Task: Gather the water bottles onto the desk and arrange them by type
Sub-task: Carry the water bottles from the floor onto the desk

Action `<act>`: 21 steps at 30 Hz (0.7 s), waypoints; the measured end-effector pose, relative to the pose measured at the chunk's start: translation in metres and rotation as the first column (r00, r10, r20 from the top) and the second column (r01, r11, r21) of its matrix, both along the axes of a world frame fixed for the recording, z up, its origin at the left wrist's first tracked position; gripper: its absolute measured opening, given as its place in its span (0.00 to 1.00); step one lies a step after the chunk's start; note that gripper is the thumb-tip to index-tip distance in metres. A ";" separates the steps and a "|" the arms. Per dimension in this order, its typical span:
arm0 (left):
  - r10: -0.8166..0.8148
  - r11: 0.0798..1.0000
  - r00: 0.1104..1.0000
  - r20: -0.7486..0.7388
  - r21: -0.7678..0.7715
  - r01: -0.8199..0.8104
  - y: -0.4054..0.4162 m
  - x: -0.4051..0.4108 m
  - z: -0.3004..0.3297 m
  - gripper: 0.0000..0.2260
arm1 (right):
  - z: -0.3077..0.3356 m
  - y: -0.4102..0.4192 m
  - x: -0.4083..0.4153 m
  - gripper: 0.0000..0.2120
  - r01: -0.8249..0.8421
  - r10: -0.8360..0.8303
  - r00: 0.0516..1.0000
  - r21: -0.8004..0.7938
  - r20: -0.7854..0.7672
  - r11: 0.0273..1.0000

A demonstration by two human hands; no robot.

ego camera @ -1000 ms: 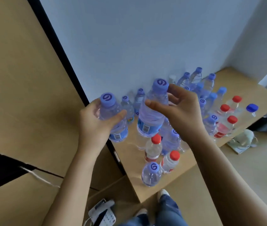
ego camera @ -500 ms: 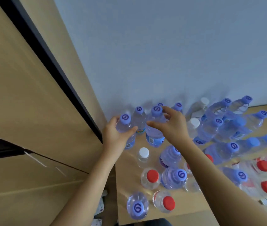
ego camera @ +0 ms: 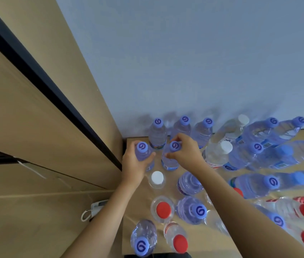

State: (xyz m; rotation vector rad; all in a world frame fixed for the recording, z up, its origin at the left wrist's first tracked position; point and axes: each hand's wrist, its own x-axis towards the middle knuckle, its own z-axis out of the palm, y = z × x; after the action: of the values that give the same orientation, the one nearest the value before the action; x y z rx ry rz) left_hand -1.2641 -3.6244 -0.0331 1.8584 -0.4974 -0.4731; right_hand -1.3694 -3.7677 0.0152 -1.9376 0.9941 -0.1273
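At the desk (ego camera: 140, 192) corner, each hand's fingers (ego camera: 181, 139) clamp one blue-capped bottle (ego camera: 169, 159).

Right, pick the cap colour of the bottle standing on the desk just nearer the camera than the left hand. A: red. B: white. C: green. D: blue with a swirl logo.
B: the white-capped bottle stands just below the left hand in the head view, while that hand grips a blue-capped bottle and the red-capped bottle sits farther toward the desk's front edge.
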 end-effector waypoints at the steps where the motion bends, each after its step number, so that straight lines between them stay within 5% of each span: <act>1: 0.004 1.000 1.000 -0.005 0.001 -0.004 0.000 0.001 0.000 0.17 | 0.000 -0.001 0.000 0.18 -0.004 0.004 1.000 -0.002 -0.004 1.000; 9: -0.052 0.998 0.998 -0.031 0.044 0.053 -0.003 0.006 0.012 0.23 | 0.006 -0.003 -0.001 0.27 -0.117 0.115 0.989 -0.019 -0.088 0.993; 21: 0.053 0.998 0.993 -0.106 -0.038 -0.057 0.098 -0.002 0.076 0.26 | 0.068 0.059 0.019 0.24 -0.239 0.259 0.956 -0.147 0.137 0.960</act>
State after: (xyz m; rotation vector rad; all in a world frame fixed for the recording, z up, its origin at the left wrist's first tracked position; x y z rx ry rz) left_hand -1.2658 -3.5260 0.0426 1.7935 -0.3816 -0.5165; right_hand -1.3507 -3.7083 0.0832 -2.1191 0.6461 -0.1983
